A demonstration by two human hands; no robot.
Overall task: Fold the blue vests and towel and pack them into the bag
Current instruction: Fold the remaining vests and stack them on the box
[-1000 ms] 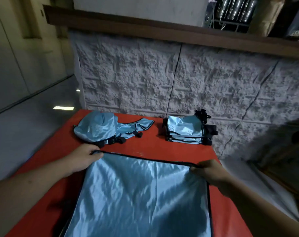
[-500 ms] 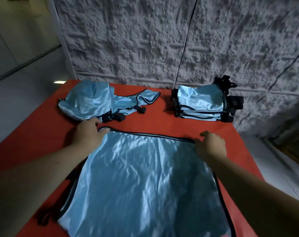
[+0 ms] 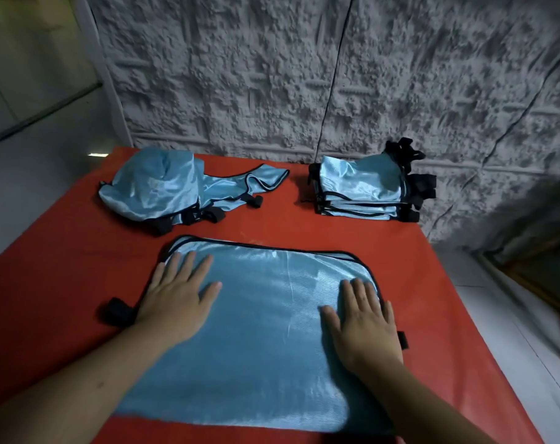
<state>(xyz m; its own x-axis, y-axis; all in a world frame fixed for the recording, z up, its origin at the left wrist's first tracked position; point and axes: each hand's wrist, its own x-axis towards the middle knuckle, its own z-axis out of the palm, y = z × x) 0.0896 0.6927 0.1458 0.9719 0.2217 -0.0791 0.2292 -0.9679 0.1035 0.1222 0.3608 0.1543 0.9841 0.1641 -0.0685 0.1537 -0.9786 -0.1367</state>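
Red table [image 3: 384,261] fills most of the view, w/ a rough grey wall [image 3: 304,75] right behind it; biggest item on it is the blue vest [image 3: 262,331] spread flat at the near middle, black-trimmed edge at the far side, black strap tab [image 3: 117,312] poking out at its left side. Far right, near the wall: folded stack [image 3: 365,190] of blue vests, neat, black straps bunched at its right end; looks like several done. Far left: loose blue heap [image 3: 157,187], unfolded, part of it trailing toward centre; can't tell if that's vests only or incl. the towel, or whether it's the bag itself. No bag clearly made out.

Left hand [image 3: 176,299] lies flat on the vest's far-left part, fingers straight & slightly spread, gripping nothing; right hand [image 3: 365,322] same on the right side, fingers straight & close together, palm down.

Judgement: roughly mid-task; current vest is being smoothed, fold not finished; left to do = finish this one, fold the heap, then pack all; no packing shown.
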